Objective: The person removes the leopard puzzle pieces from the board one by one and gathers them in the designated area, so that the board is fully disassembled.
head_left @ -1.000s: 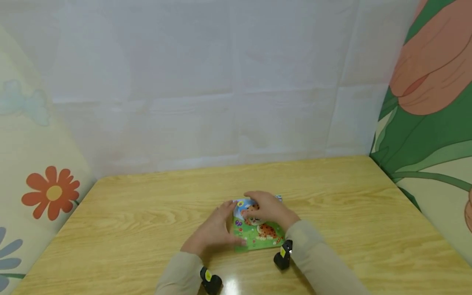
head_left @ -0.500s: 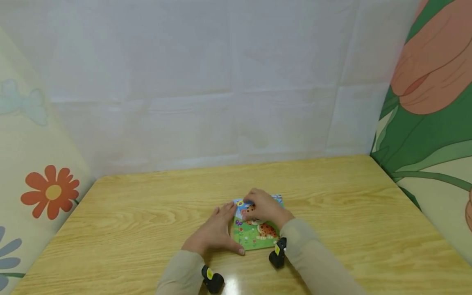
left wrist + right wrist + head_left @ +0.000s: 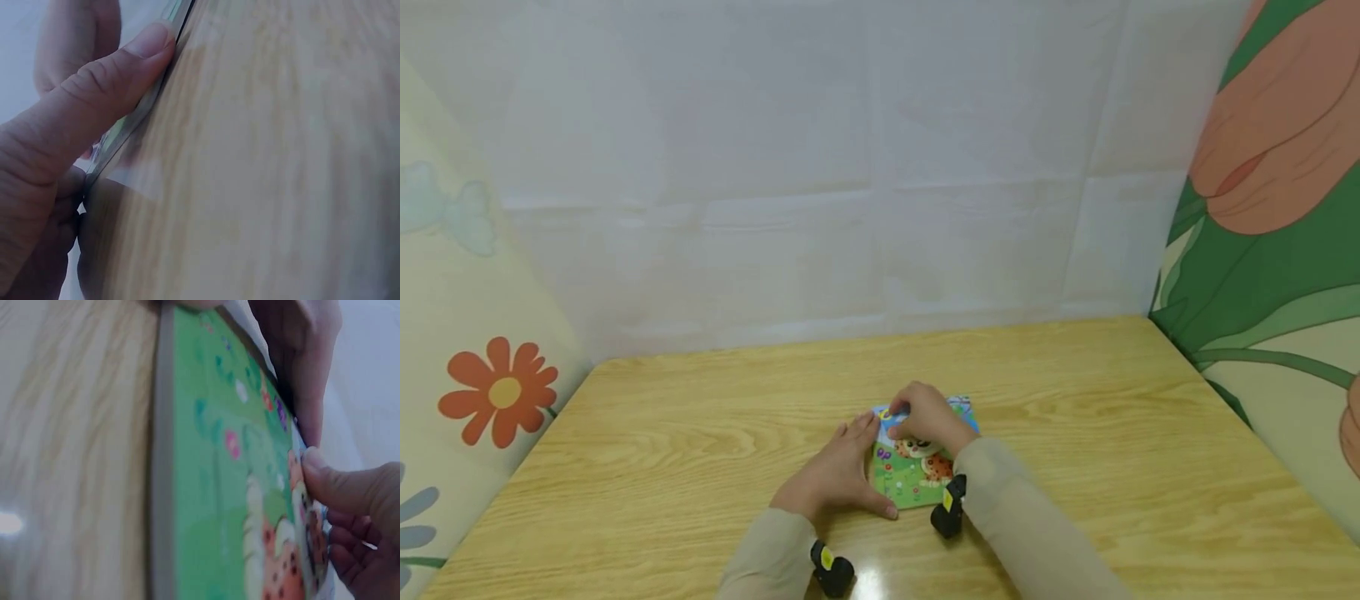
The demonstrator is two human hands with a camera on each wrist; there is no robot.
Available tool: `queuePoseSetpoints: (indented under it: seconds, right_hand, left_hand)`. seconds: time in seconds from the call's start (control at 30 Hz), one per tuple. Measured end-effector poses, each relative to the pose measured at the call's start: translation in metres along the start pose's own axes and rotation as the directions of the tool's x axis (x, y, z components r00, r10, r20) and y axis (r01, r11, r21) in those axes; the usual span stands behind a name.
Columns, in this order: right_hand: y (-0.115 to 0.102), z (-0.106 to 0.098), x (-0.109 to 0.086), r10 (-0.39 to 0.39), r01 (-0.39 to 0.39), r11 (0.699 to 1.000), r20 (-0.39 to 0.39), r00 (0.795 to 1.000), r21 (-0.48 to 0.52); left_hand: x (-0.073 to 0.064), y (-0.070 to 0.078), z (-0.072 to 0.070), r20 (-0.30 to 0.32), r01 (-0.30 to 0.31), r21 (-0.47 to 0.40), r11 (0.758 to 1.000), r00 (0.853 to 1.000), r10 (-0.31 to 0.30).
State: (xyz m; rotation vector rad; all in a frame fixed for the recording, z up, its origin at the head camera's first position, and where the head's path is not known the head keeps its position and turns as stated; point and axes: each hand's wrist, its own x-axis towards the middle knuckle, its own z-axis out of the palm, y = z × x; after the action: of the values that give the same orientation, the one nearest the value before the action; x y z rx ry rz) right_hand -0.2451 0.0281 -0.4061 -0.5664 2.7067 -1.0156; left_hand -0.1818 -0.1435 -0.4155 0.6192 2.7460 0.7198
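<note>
A flat square picture board [image 3: 908, 493], green and blue with a spotted leopard cub on it, lies on the wooden table [image 3: 700, 467]. Its thick grey side shows in the right wrist view. The left hand [image 3: 835, 473] braces the board's left side with fairly straight fingers, thumb at the near left corner and fingertips at the far left one. Over the upper left of the picture, the right hand [image 3: 931, 418] touches the surface with curled fingers. The right thumb [image 3: 337, 484] meets the board beside the cub's head. Whether these fingers pinch a loose piece is hidden.
A white cloth [image 3: 775, 183] hangs behind the table. Painted panels flank it, with a red flower [image 3: 505, 392] on the left and a large pink bloom [image 3: 1270, 150] on the right. Black wrist cameras [image 3: 832, 570] sit on both sleeves.
The right hand has shifted left across the picture and its fingers have curled in more. The left thumb has moved off the picture to the near edge. The board stays nearly in place.
</note>
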Motion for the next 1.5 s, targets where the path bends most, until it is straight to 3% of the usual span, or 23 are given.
queuePoseSetpoints:
  seconds: [0.3, 0.87, 1.07, 1.3, 1.5]
  right_hand:
    - [-0.011, 0.002, 0.005, 0.038, -0.036, 0.997, 0.022, 0.999, -0.070]
    - [-0.008, 0.004, 0.002, 0.034, -0.033, 0.999, 0.026, 0.999, -0.038]
    - [0.000, 0.007, 0.000, 0.035, -0.029, 0.992, -0.047, 0.998, 0.125]
    - [0.021, 0.009, -0.002, 0.038, 0.009, 0.928, -0.119, 0.992, 0.374]
    - [0.021, 0.004, -0.004, 0.088, -0.001, 0.880, -0.161, 0.983, 0.475]
  left_hand:
    - [0.001, 0.000, -0.001, 0.009, 0.010, -0.010, 1.000, 1.000, -0.010]
    - [0.001, -0.001, 0.001, 0.021, 0.001, -0.018, 1.000, 1.000, -0.001]
    - [0.001, -0.001, 0.001, 0.014, 0.010, -0.021, 1.000, 1.000, -0.010]
    - [0.001, -0.002, 0.002, 0.009, -0.017, 0.002, 1.000, 1.000, 0.017]
    - [0.001, 0.000, 0.001, 0.010, -0.017, 0.014, 1.000, 1.000, 0.017]
